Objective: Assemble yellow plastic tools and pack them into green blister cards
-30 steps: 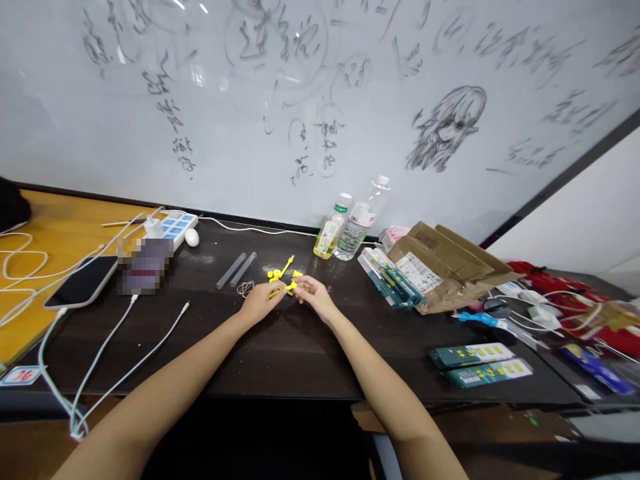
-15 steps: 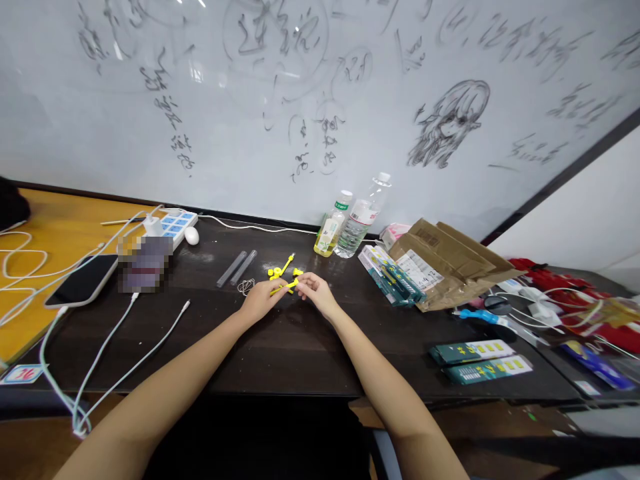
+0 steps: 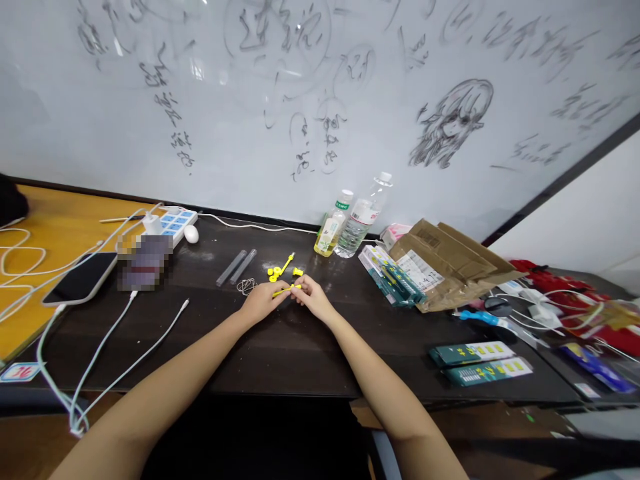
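Observation:
My left hand (image 3: 260, 301) pinches one end of a thin yellow stick (image 3: 283, 290) over the dark table (image 3: 280, 360). The fingers of my right hand (image 3: 313, 297) are closed on the stick's other end. Just beyond my hands lie small yellow parts (image 3: 273, 273), a yellow rod (image 3: 287, 264) pointing away, and a short yellow piece (image 3: 298, 272). A thin looped string (image 3: 246, 287) rests beside my left hand. Two clear tubes (image 3: 243, 267) lie side by side farther left.
Two bottles (image 3: 330, 230) (image 3: 356, 223) stand at the whiteboard's foot. Right of them are green boxes (image 3: 393, 277) and a brown paper bag (image 3: 450, 263); two more boxes (image 3: 483, 360) lie nearer. Phones (image 3: 83, 279), cables and a power strip (image 3: 176, 225) occupy the left.
My right hand has shifted slightly down, and its fingers have closed in around the end of the yellow stick. The short yellow piece behind it shows more fully.

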Motion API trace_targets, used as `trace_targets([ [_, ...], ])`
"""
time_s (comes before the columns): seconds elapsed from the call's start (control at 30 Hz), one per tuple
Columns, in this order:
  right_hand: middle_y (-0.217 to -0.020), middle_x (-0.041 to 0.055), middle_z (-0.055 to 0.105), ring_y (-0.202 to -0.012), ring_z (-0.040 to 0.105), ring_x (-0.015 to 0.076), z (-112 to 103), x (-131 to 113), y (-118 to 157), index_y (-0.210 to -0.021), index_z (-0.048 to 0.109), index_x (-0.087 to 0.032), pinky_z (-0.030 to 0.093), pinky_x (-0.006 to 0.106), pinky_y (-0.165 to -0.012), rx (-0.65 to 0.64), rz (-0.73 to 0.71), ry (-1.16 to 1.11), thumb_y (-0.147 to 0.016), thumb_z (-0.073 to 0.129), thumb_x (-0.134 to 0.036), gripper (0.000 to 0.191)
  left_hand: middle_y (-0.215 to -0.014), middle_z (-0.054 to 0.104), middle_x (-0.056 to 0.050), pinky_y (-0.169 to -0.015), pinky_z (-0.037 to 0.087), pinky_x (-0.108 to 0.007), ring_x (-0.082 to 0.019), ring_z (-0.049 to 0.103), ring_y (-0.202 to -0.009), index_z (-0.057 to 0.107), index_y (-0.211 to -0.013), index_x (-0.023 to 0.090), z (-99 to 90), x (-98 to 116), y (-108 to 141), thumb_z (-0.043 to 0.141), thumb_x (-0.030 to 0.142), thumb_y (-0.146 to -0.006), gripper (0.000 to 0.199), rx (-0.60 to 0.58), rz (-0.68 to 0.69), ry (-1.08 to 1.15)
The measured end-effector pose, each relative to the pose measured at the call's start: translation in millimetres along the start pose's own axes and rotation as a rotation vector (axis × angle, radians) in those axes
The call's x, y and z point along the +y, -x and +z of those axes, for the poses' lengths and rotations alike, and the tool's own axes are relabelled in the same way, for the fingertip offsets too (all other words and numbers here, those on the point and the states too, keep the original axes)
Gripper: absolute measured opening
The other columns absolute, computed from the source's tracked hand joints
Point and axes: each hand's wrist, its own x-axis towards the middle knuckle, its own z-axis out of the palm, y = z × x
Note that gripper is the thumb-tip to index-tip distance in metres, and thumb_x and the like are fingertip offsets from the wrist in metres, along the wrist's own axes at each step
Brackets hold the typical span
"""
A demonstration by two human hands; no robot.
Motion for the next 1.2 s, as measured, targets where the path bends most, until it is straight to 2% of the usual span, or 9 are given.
trace_targets([
  [0.13,-0.066,-0.0022,0.059,-0.052,0.049,0.0090,-4,1,-1,-0.086,0.051,-0.021,0.037,0.021,-0.048,0.011,-0.012,0.026,-0.079,0.058,-0.054,0.035,-0.090,0.069,-0.003,-0.077,0.043,-0.025,-0.016,0.063,-0.082,0.065,-0.086,0.019,1.1,-1,0,0.045,0.037,-0.089,0.027,0.053,0.001,0.067],
  [0.2,-0.067,-0.0017,0.059,-0.052,0.049,0.0095,-6,2,-2,-0.089,0.051,-0.021,0.036,0.021,-0.047,0.035,-0.025,0.034,-0.083,0.051,-0.055,0.035,-0.079,0.067,-0.002,-0.070,0.043,-0.024,-0.014,0.060,-0.072,0.064,-0.088,0.018,2.0,-3,-1,0.047,0.038,-0.088,0.026,0.130,-0.030,0.151],
  [0.3,-0.067,-0.0014,0.057,-0.055,0.049,0.0108,-6,3,-1,-0.090,0.052,-0.021,0.038,0.022,-0.050,0.106,-0.058,0.088,-0.087,0.045,-0.052,0.032,-0.056,0.051,0.005,-0.055,0.038,-0.021,-0.010,0.048,-0.052,0.058,-0.105,0.018,1.8,-6,-2,0.049,0.041,-0.087,0.030,0.260,-0.123,0.355],
  [0.43,-0.072,-0.0001,0.057,-0.063,0.051,0.0134,0,3,3,-0.087,0.056,-0.021,0.042,0.027,-0.062,0.162,-0.139,0.349,-0.087,0.049,-0.040,0.019,-0.049,0.036,0.008,-0.046,0.030,-0.019,-0.008,0.037,-0.044,0.055,-0.117,0.019,-1.4,-10,-5,0.047,0.044,-0.087,0.039,0.371,-0.187,0.526],
  [0.63,-0.076,0.0022,0.057,-0.074,0.051,0.0169,7,4,6,-0.091,0.059,-0.021,0.040,0.028,-0.070,0.131,-0.267,0.718,-0.085,0.051,-0.027,0.012,-0.050,0.042,0.006,-0.043,0.031,-0.019,-0.008,0.038,-0.044,0.063,-0.094,0.017,-0.6,-14,-9,0.049,0.047,-0.084,0.035,0.419,-0.217,0.539],
  [0.77,-0.079,0.0024,0.057,-0.077,0.052,0.0172,7,5,6,-0.091,0.059,-0.021,0.039,0.027,-0.069,0.113,-0.278,0.781,-0.085,0.052,-0.025,0.010,-0.049,0.041,0.007,-0.042,0.029,-0.018,-0.006,0.037,-0.043,0.062,-0.088,0.016,0.5,-13,-8,0.049,0.045,-0.085,0.032,0.389,-0.219,0.567],
  [0.87,-0.078,0.0021,0.057,-0.077,0.051,0.0171,7,5,7,-0.089,0.059,-0.021,0.040,0.027,-0.070,0.108,-0.277,0.791,-0.085,0.051,-0.024,0.009,-0.047,0.036,0.008,-0.039,0.026,-0.016,-0.005,0.033,-0.040,0.061,-0.085,0.016,-0.1,-14,-9,0.049,0.045,-0.086,0.031,0.426,-0.230,0.632],
  [1.03,-0.078,0.0021,0.057,-0.079,0.051,0.0171,8,3,8,-0.089,0.059,-0.021,0.040,0.027,-0.071,0.094,-0.285,0.808,-0.086,0.051,-0.023,0.009,-0.054,0.044,0.007,-0.033,0.021,-0.015,-0.003,0.030,-0.035,0.050,-0.081,0.018,-5.3,-17,-12,0.046,0.048,-0.087,0.031,0.586,-0.276,0.779],
  [1.2,-0.081,0.0037,0.058,-0.081,0.051,0.0184,11,2,9,-0.090,0.060,-0.021,0.041,0.029,-0.073,0.072,-0.338,0.866,-0.089,0.050,-0.024,0.010,-0.073,0.053,0.003,-0.033,0.024,-0.015,0.000,0.034,-0.037,0.045,-0.080,0.018,-15.2,-18,-14,0.045,0.047,-0.089,0.030,0.808,-0.217,0.729],
])
